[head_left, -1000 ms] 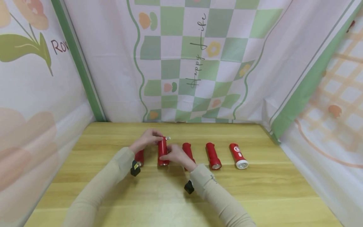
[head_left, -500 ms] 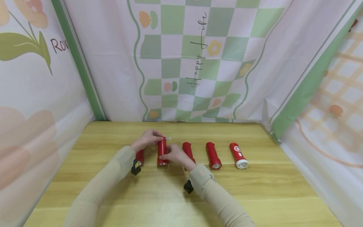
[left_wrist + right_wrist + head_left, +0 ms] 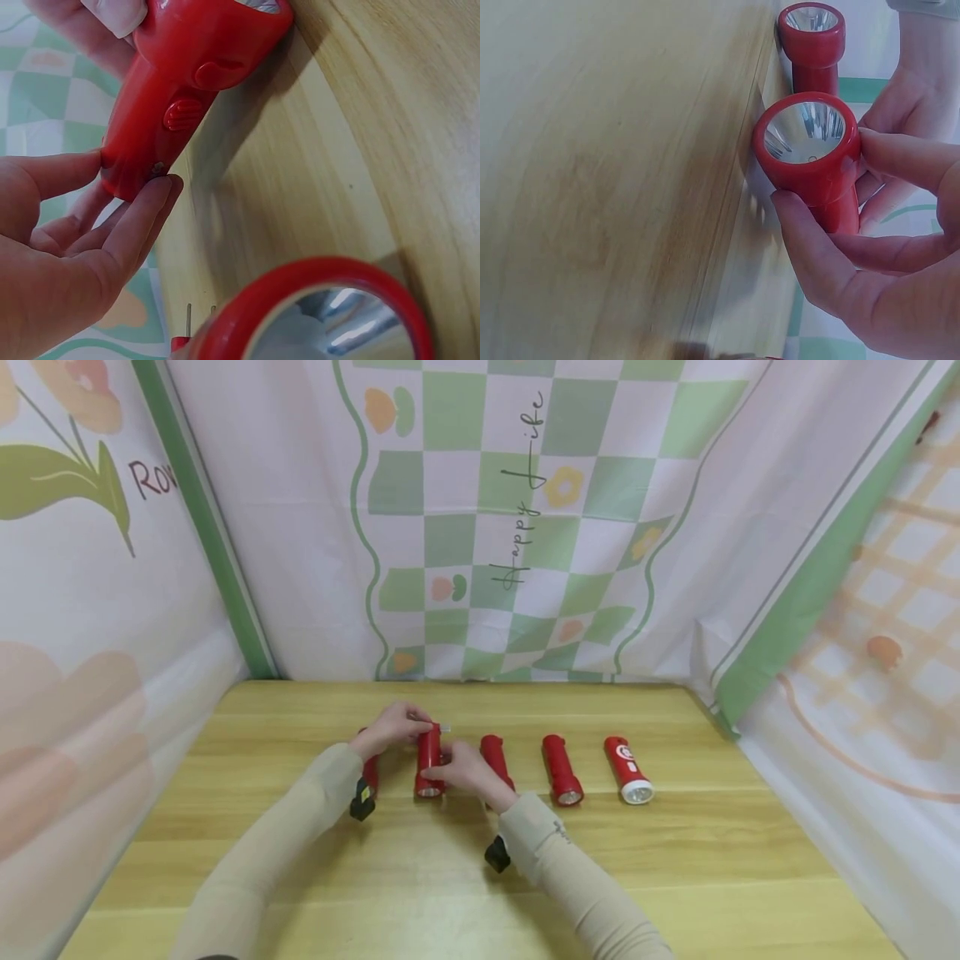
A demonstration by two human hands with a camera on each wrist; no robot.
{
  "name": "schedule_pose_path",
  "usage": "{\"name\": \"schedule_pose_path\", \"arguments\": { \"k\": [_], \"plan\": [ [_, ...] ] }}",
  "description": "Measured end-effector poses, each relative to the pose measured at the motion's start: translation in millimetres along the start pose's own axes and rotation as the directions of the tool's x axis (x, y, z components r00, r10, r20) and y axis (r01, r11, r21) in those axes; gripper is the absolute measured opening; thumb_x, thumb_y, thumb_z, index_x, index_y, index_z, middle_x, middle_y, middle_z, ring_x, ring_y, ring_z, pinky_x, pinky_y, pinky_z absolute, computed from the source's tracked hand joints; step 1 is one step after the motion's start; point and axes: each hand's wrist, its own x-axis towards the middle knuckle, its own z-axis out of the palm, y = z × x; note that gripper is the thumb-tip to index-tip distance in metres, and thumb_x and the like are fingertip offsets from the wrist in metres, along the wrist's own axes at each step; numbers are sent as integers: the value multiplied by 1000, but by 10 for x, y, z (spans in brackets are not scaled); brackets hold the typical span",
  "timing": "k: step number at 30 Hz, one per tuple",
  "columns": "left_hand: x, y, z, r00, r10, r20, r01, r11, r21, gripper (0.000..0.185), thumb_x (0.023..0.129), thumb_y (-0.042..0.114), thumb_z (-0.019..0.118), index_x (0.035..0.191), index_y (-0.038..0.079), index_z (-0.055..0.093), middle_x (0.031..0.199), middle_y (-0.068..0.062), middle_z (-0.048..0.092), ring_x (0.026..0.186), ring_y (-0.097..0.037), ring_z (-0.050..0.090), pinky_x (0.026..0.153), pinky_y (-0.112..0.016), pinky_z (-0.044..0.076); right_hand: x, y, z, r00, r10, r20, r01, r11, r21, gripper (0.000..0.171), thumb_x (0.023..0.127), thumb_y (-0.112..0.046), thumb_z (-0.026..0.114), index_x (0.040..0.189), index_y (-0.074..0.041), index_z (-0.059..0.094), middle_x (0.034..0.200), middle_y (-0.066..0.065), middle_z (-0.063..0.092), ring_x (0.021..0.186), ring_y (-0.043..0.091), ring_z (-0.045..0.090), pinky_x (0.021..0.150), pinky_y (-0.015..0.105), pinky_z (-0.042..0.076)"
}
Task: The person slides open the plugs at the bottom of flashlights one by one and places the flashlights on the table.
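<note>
Both my hands hold one red flashlight [image 3: 430, 760] above the wooden table, its lens end toward me in the head view. My left hand [image 3: 397, 724] pinches the tail between thumb and fingers. At the lens end, my right hand [image 3: 465, 768] grips the flashlight's head with its thumb and fingers. A ridged red switch [image 3: 184, 115] shows on the body in the left wrist view. A short pale piece [image 3: 446, 727] sticks out sideways at the tail. Left of it lies a second red flashlight [image 3: 371, 775], partly hidden by my left wrist; two metal prongs [image 3: 189, 319] stand out near its tail.
Two more red flashlights, one [image 3: 495, 756] partly behind my right hand and one [image 3: 562, 770] beyond it, lie in the row. At its right end is a red flashlight with a white rim [image 3: 628, 770]. Printed curtains [image 3: 300, 527] enclose the table [image 3: 600, 877].
Both hands keep their hold. The flashlight has turned slightly, with more of its lens showing, and the pale piece at its tail looks fainter. My left forearm has shifted a little right.
</note>
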Motion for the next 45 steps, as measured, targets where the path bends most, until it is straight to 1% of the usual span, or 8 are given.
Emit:
{"name": "schedule_pose_path", "arguments": {
  "k": [8,13,20,26,29,33,39,45],
  "plan": [
    [0,10,22,1000,-10,7,10,1000,-8,26,96,12,62,115,-5,66,117,-22,70,85,-15,69,80,-29,61,-9,18,-6,1000,1,-3,-1,1000,4,32,90,-18,71,115,1,66,106,18,73,77,12,64,69,23,55],
    [-14,26,30,1000,-21,12,21,1000,-8,27,96,12,61,116,-5,66,118,-22,69,88,-16,69,81,-29,61,-19,24,-13,1000,-8,-4,8,1000,0,31,90,-18,71,114,2,66,105,18,73,77,12,64,68,22,55],
    [9,11,41,1000,-22,8,22,999,34,26,96,14,62,114,-4,68,114,-20,72,84,-14,69,77,-27,60,-20,30,-21,1000,5,4,-5,1000,-8,30,92,-19,70,114,1,66,104,17,73,76,13,63,67,22,54],
    [30,-4,55,1000,-19,7,18,999,50,25,96,13,63,113,-5,69,109,-20,73,75,-11,66,72,-26,59,-14,38,-19,1000,-7,8,8,1000,-27,29,92,-18,68,113,2,66,104,17,73,76,12,62,66,21,53],
    [27,5,60,1000,-20,8,19,998,59,25,95,13,64,112,-5,69,108,-20,73,74,-10,65,70,-25,58,-11,42,-23,1000,-13,12,14,999,-39,27,93,-18,68,112,2,67,101,16,73,75,11,61,65,20,51],
    [17,30,67,999,-30,10,30,997,68,25,95,13,63,112,-5,69,108,-20,73,74,-11,65,70,-25,58,-13,39,-35,1000,-4,13,4,999,-47,26,93,-19,68,110,1,68,99,13,73,75,12,60,64,19,48],
    [15,46,80,1000,-30,5,29,997,73,25,95,13,64,111,-5,69,107,-20,73,74,-11,65,71,-25,58,-18,37,-53,1000,15,13,-14,999,-45,28,93,-21,68,110,0,68,98,11,73,75,13,61,63,18,48],
    [6,60,97,999,-33,2,33,996,78,25,95,13,64,112,-5,69,108,-21,73,74,-12,65,72,-27,59,-20,41,-66,999,23,31,-22,999,-27,27,94,-21,67,111,0,68,95,10,71,74,14,60,64,19,48]
  ]
}}
